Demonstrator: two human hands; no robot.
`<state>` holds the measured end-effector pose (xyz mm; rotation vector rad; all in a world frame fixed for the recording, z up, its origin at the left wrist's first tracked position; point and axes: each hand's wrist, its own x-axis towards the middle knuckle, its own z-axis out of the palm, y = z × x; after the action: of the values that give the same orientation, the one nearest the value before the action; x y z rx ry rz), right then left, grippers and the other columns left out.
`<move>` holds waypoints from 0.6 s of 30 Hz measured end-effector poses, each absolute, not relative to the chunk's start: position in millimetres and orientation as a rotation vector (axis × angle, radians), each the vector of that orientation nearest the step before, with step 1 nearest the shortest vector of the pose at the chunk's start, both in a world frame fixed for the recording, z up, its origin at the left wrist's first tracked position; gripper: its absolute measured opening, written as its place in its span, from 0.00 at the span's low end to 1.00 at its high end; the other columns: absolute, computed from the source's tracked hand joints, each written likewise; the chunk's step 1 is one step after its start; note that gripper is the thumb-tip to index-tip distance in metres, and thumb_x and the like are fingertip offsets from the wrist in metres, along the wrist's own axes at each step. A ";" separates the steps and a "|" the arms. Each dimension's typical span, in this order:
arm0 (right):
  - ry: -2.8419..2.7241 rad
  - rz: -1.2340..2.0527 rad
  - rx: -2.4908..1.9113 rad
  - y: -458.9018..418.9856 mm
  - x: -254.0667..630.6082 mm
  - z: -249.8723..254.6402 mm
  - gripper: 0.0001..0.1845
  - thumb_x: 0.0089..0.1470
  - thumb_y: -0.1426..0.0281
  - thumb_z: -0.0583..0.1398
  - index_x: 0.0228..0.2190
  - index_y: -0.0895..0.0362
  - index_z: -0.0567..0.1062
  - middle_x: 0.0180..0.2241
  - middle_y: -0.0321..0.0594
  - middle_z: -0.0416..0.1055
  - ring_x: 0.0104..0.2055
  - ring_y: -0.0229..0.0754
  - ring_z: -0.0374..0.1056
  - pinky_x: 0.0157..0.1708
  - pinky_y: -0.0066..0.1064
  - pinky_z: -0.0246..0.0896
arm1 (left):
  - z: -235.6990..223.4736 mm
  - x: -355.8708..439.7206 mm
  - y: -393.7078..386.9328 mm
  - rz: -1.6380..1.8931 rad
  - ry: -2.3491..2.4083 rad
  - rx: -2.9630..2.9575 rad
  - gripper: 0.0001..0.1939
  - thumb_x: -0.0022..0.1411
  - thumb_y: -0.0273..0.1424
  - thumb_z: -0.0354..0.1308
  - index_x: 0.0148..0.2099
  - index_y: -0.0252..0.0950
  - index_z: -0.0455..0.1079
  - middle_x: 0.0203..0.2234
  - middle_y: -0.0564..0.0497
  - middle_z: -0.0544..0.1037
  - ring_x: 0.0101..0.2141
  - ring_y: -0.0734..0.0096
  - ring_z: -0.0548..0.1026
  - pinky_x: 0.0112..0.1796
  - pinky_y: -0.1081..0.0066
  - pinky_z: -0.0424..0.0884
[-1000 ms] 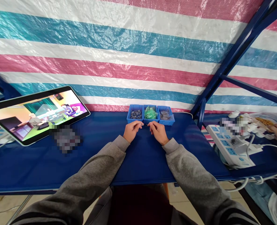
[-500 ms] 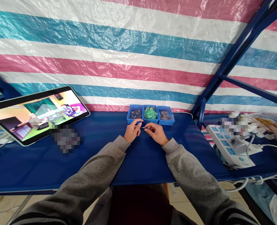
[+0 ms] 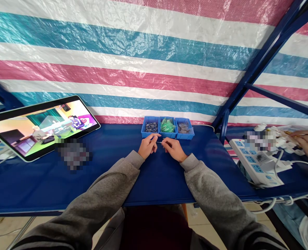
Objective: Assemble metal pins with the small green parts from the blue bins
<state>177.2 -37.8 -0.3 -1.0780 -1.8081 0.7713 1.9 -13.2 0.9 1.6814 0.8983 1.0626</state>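
Between my hands is a thin, pale metal screw [image 3: 159, 142], lying nearly level just above the blue table. My left hand [image 3: 147, 146] is closed, thumb and fingers pinched at the screw's left end. From the other side my right hand [image 3: 174, 148] pinches the right end; its fingertips hide that part. Just beyond my hands stand three small blue bins in a row. Loose screws [image 3: 151, 127] fill the left bin, green plastic pieces [image 3: 167, 125] the middle one, and greyish clear plastic pieces [image 3: 184, 127] the right one.
A tablet [image 3: 47, 126] playing a cartoon leans at the left, beside a blurred-out patch. To the right, a white power strip [image 3: 255, 163] with plugs and cables lies past a blue metal frame post [image 3: 223, 126]. Another person's hand [image 3: 307, 143] works at the far right. Striped sheeting hangs behind.
My hands stay almost in place, with a small shift of the fingers around the screw. At the far right, the other person's hand has moved left over the small items.
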 end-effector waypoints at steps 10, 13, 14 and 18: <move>-1.691 0.778 -1.089 -37.2 176.7 0.6 0.20 0.60 0.52 0.52 0.27 0.54 0.67 0.20 0.31 0.64 0.19 0.34 0.63 0.24 0.27 0.59 | -2.2 3.5 -8.2 1.274 0.891 1.780 0.19 0.58 0.45 0.61 0.29 0.32 0.77 0.27 0.49 0.76 0.17 0.81 0.64 0.20 0.75 0.63; -1.740 0.765 -1.098 -37.2 176.5 -1.1 0.21 0.61 0.53 0.52 0.25 0.54 0.67 0.19 0.31 0.64 0.19 0.34 0.63 0.24 0.27 0.59 | -4.1 4.4 -7.6 1.322 0.867 1.754 0.17 0.58 0.44 0.62 0.30 0.33 0.77 0.31 0.47 0.77 0.17 0.81 0.65 0.19 0.74 0.64; -1.755 0.763 -1.103 -37.0 176.5 -1.7 0.21 0.61 0.53 0.52 0.25 0.55 0.67 0.19 0.31 0.64 0.19 0.34 0.63 0.24 0.26 0.59 | -4.6 4.6 -7.3 1.328 0.860 1.739 0.17 0.57 0.43 0.62 0.31 0.33 0.77 0.31 0.47 0.77 0.17 0.81 0.65 0.19 0.74 0.64; -1.821 0.762 -1.120 -35.6 176.2 -4.9 0.20 0.61 0.55 0.52 0.25 0.55 0.69 0.19 0.31 0.66 0.19 0.34 0.64 0.24 0.26 0.59 | -5.4 4.6 -6.6 1.327 0.854 1.698 0.17 0.55 0.43 0.64 0.31 0.33 0.75 0.30 0.48 0.77 0.17 0.81 0.66 0.17 0.76 0.63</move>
<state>176.2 -35.6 -4.9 -1.1199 -1.8210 0.7625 4.6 -6.6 -5.4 1.6984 0.8537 1.3270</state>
